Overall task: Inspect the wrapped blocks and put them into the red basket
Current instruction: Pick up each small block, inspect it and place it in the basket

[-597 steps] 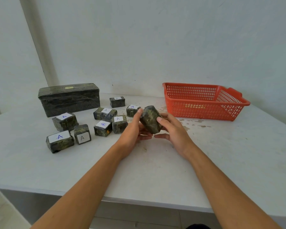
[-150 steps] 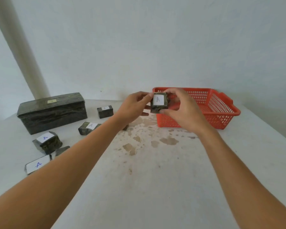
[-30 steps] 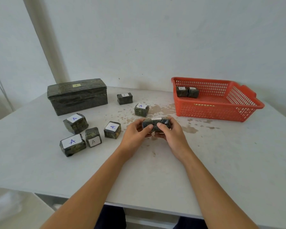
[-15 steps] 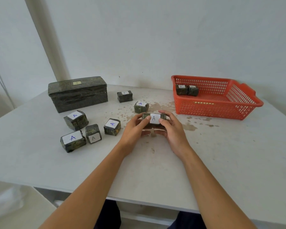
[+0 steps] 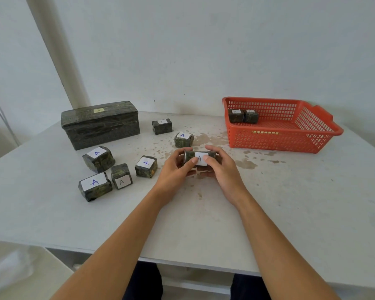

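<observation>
So right now you've got both hands on one dark green plastic-wrapped block [image 5: 189, 155], low over the middle of the white desk [image 5: 290, 202]. Can't tell if it's actually touching the surface. Your left hand [image 5: 174, 169] grips its left end and your right hand [image 5: 224, 171] grips the right end. The fingers [image 5: 208, 158] are curled round the block, and both thumbs lie on its white paper label, which has an "A" facing up at you.

The red plastic mesh basket [image 5: 275, 140] sits at the back right of the desk, well apart from your hands. Two wrapped blocks are already in it, touching side by side in the far left corner: the left basket block [image 5: 236, 115] and the right basket block [image 5: 251, 116].

Six more labelled blocks are out on the desk:
- The nearest loose block [image 5: 183, 140] sits just behind your left hand.
- A far block [image 5: 162, 126] sits behind that one.
- A cube-ish block [image 5: 146, 166] is to the left of your left hand.
- Further left is a cluster of three: a rear cluster block [image 5: 98, 159], a small upright block [image 5: 121, 179] and a front flat block [image 5: 94, 186]. The last two are touching.

A long dark wrapped box [image 5: 100, 125] with a small yellowish label on top sits at the back left. Brownish stains [image 5: 245, 163] speckle the desk between your hands and the basket.
</observation>
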